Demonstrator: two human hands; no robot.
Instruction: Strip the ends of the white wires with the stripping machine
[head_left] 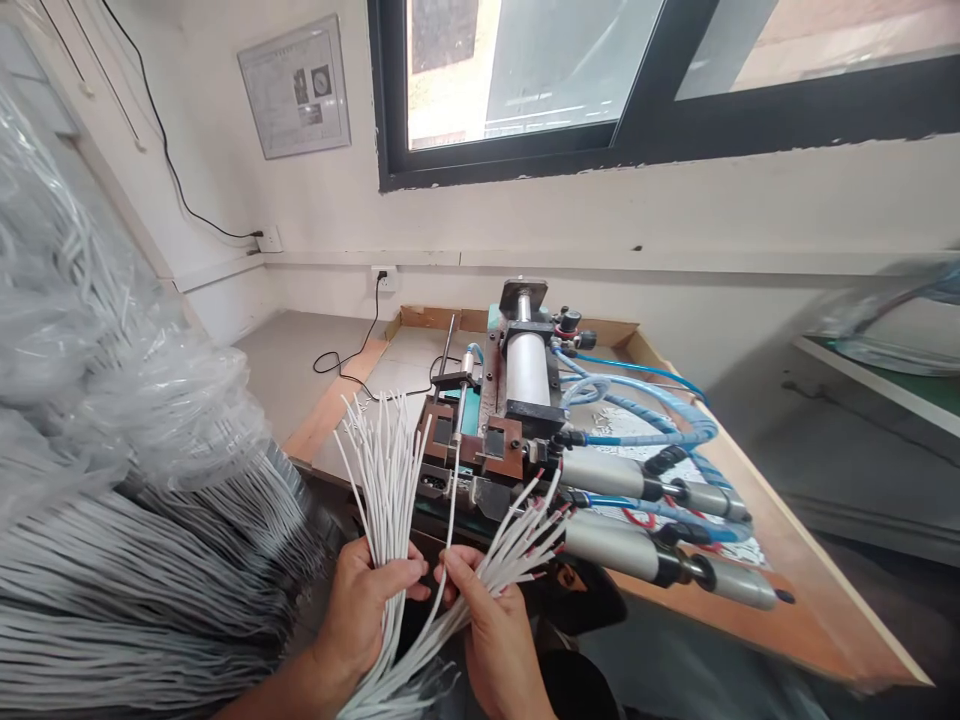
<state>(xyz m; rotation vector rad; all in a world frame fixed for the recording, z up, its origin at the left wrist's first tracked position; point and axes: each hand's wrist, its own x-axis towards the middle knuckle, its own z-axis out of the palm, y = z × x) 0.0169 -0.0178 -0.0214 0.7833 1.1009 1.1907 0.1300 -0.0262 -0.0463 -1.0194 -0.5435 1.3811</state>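
In the head view my left hand point(375, 590) is closed round a fanned bundle of white cables point(386, 480), its ends pointing up. My right hand point(491, 610) pinches one single white cable point(451, 500) between thumb and finger. That cable runs up to the jaws of a pneumatic wire-stripping machine point(480, 440); whether its tip is clamped I cannot tell. Against the same right hand lies a second bunch of white cables point(525, 545), whose ends show reddish inner wires. Both bunches trail down together between my wrists.
Large heaps of grey-white cables point(150, 590) under clear plastic point(150, 370) stand at the left. Silver cylinders point(622, 540) and blue air hoses point(645, 430) stick out to the machine's right. A wooden rim point(810, 560) edges the bench. A black power cord point(352, 378) lies behind.
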